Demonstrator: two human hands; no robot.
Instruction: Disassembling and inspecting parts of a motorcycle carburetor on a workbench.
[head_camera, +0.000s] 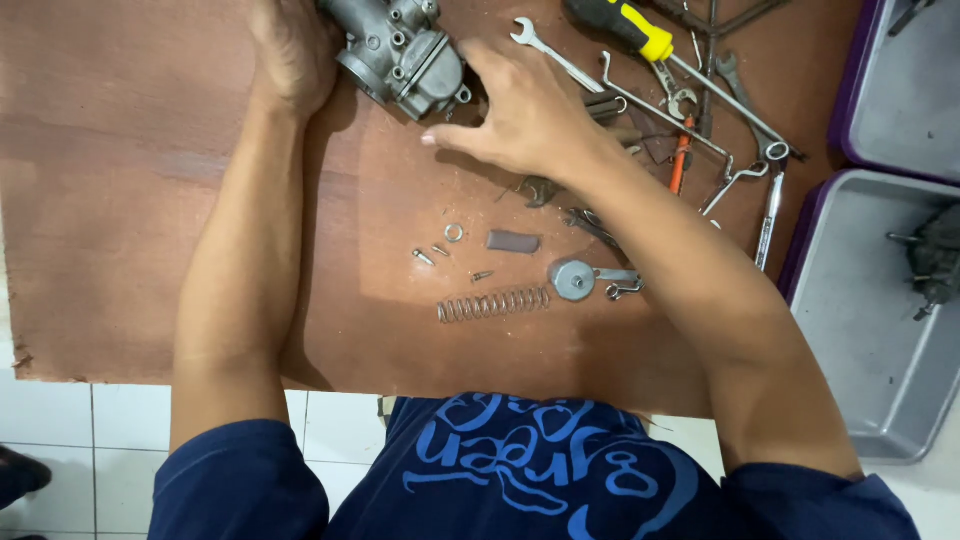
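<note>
A grey metal carburetor (405, 50) lies at the far edge of a brown wooden board (120, 200). My left hand (290, 50) rests against its left side and appears to steady it. My right hand (525, 110) hovers just right of it, fingers spread, with nothing visibly held. Nearer to me lie small loose parts: a coil spring (493, 303), a round metal cap (572, 279), a dark grey sleeve (513, 241), a small ring (454, 233) and a few tiny screws (424, 257).
Hand tools lie at the far right: a yellow-and-black screwdriver (625, 28), an open-end wrench (545, 50), an orange-handled tool (680, 160) and more wrenches. Two grey trays with purple rims (860, 350) stand to the right; one holds a dark part (935, 260). White tiled floor lies below.
</note>
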